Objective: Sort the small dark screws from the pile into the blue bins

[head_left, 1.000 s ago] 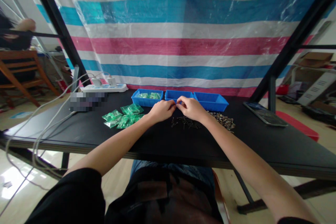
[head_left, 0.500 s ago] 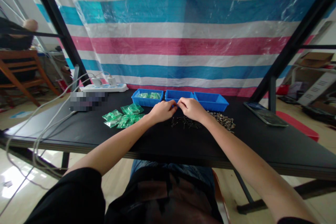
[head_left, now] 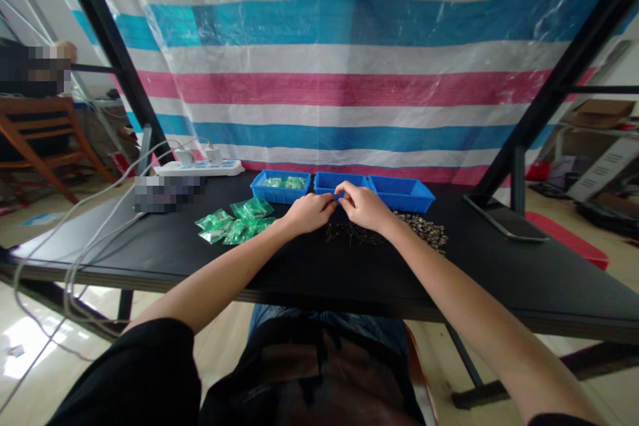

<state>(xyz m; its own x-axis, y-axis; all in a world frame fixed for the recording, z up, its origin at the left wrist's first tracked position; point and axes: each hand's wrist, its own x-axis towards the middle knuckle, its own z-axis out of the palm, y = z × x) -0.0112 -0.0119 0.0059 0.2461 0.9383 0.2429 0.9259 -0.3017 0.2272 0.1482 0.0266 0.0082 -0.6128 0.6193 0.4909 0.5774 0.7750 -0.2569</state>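
Observation:
My left hand (head_left: 310,212) and my right hand (head_left: 365,206) meet fingertip to fingertip just in front of the middle blue bin (head_left: 327,181). Both are closed in a pinch; whatever they hold is too small to make out. Below and between them lies a scatter of thin dark metal pieces, like screws or pins (head_left: 353,234). By my right wrist is a heap of small shiny metal parts (head_left: 426,231). Green-printed clear packets (head_left: 242,226) lie left of my left hand. More packets fill the left blue bin (head_left: 278,195).
A third blue bin (head_left: 402,194) stands at right. Farther right is a phone (head_left: 504,216). A white power strip (head_left: 200,168) with plugs and trailing cables (head_left: 74,259) sits at the back left. Black frame posts rise at both sides, a striped sheet (head_left: 319,86) behind. Another person sits far left.
My right fingers have shifted slightly, with the index finger lifted and more arched. My left hand stays nearly in place. The piles and bins look the same.

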